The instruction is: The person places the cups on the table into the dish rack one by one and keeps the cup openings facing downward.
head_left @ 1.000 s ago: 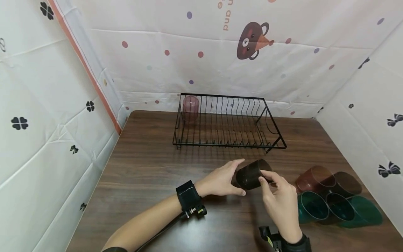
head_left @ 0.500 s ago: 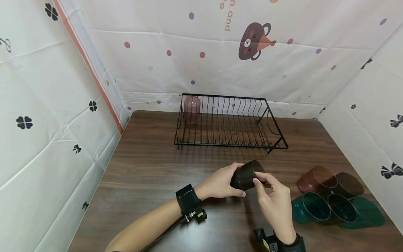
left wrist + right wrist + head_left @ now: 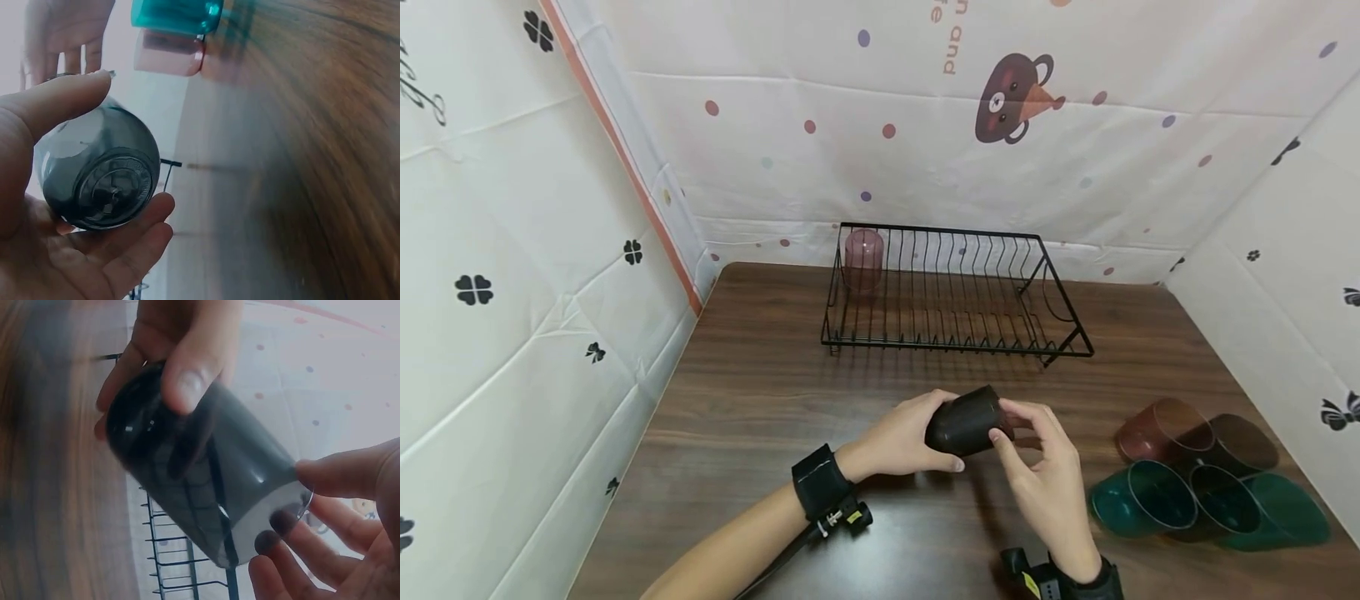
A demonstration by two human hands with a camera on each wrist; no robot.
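A dark translucent tumbler [image 3: 967,422] is held between both hands above the table, lying tilted with its rounded base to the left. My left hand [image 3: 891,437] grips it round the base end, thumb on one side and fingers on the other. At the rim, my right hand [image 3: 1048,471] pinches the wall between thumb and fingers; two fingertips show dark through the tumbler in the right wrist view. The left wrist view shows the ringed base of the tumbler [image 3: 115,187] facing that camera.
A black wire dish rack [image 3: 955,343] stands at the back, with a pink tumbler [image 3: 863,258] upside down at its left end. To the right are grouped a red tumbler [image 3: 1153,429], a teal tumbler [image 3: 1120,504], a green tumbler [image 3: 1292,517] and dark tumblers [image 3: 1251,437]. Cloth walls surround the table.
Both hands have brought the tumbler a little to the left. It has tipped so that its mouth turns toward the right hand, and its opening no longer shows in the head view.
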